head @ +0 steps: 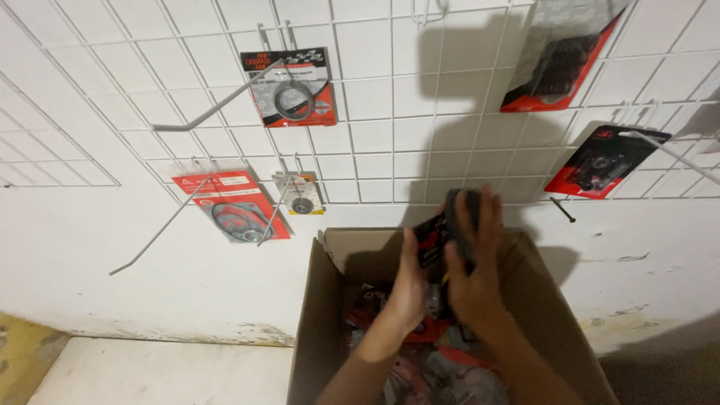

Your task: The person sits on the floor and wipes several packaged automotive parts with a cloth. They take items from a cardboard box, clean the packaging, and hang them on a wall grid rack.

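Both my hands are raised over an open cardboard box (322,315). My left hand (409,289) and my right hand (472,262) together hold a small stack of dark, red-edged blister packs (439,229) just above the box's far rim. Inside the box lie several more red and clear packs (435,367), partly hidden by my forearms.
A white wire grid (375,97) covers the wall, with long hooks sticking out. Red carded packs hang on it: a gasket ring pack (291,86), a gasket set (234,206), a small yellow pack (300,193), and two dark parts packs (559,56) (604,161). A black screw (562,210) juts from the wall.
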